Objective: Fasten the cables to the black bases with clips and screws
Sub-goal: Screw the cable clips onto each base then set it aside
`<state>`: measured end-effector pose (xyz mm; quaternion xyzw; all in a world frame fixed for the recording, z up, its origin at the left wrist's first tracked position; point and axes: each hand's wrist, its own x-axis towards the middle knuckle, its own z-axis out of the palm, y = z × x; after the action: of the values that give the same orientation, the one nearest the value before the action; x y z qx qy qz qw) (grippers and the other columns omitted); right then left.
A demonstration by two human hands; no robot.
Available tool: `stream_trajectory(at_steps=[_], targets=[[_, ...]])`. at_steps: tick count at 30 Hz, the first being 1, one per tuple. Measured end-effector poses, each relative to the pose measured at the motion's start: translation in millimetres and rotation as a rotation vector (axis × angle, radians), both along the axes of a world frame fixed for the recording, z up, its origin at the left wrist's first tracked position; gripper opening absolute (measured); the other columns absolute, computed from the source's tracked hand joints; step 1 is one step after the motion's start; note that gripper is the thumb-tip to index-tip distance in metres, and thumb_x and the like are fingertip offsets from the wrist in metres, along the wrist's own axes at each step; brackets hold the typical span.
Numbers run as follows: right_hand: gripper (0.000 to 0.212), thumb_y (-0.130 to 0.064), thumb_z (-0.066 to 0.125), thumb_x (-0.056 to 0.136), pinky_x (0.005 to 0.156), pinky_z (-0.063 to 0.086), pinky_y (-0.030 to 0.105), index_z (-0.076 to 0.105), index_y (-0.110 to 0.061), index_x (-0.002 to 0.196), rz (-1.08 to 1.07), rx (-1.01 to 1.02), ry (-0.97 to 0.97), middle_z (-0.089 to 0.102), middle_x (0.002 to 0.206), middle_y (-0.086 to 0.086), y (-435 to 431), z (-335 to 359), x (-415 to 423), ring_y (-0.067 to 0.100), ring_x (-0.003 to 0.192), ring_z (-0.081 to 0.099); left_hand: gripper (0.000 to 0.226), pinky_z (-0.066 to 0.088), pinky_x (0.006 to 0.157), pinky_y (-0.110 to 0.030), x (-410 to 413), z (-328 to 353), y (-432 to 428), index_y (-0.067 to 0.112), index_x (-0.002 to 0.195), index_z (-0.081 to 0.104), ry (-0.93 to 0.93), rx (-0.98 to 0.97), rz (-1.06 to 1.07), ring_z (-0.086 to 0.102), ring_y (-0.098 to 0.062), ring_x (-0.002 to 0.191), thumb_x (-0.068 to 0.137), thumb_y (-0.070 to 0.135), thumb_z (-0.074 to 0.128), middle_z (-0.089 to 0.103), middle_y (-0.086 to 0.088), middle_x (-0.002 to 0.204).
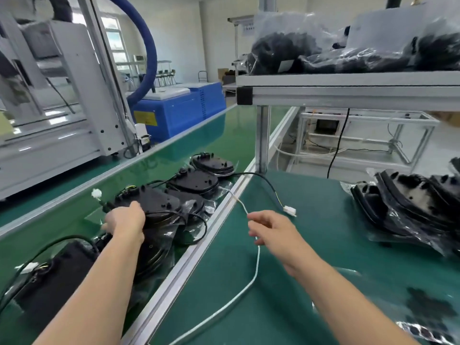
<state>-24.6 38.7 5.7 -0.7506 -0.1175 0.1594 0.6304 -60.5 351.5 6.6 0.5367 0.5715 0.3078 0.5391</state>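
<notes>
Head view showed left hand (127, 221) curled over the black base (159, 207) near the green belt's (49, 230) right edge, right hand (271, 230) pinching the white cable (258, 260) above the green mat (323, 232), black cable (263, 176) crossing the belt's edge beyond, more bases (194, 181) farther along.

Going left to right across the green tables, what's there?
Small white plug → left hand holding a round black plastic base → right hand pinching a thin white cable → stack of black bases in clear wrap.
</notes>
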Motion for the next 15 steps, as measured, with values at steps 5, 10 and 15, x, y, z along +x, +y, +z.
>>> stream_trajectory(at_steps=[5, 10, 15], targets=[[0.021, -0.015, 0.059, 0.094, 0.086, 0.056, 0.036, 0.067, -0.023, 0.111, -0.084, -0.036, 0.002, 0.067, 0.095, -0.011, -33, 3, 5, 0.016, 0.086, 0.065, 0.089, 0.009, 0.121, -0.044, -10, 19, -21, -0.006, 0.15, 0.007, 0.341, 0.354, -0.024, 0.005, -0.037, 0.148, 0.092, 0.036, 0.059, 0.003, -0.024, 0.159], [0.028, -0.013, 0.058, 0.095, 0.079, 0.057, 0.03, 0.065, -0.016, 0.122, -0.119, -0.03, -0.076, 0.066, 0.103, -0.004, -58, 14, 8, 0.019, 0.094, 0.066, 0.074, 0.006, 0.122, -0.046, 9, 56, -123, -0.01, 0.148, 0.014, 0.138, 0.837, -0.393, 0.004, -0.036, 0.148, 0.097, 0.031, 0.049, 0.003, -0.026, 0.159], [0.024, -0.013, 0.057, 0.094, 0.087, 0.052, 0.038, 0.068, -0.009, 0.114, -0.225, -0.209, -0.368, 0.068, 0.1, 0.011, -97, 41, 11, 0.022, 0.089, 0.062, 0.04, 0.024, 0.112, -0.028, 45, 63, -279, 0.001, 0.13, 0.054, -0.189, 0.901, -0.939, 0.035, -0.021, 0.134, 0.097, 0.021, 0.052, 0.044, -0.016, 0.14]])
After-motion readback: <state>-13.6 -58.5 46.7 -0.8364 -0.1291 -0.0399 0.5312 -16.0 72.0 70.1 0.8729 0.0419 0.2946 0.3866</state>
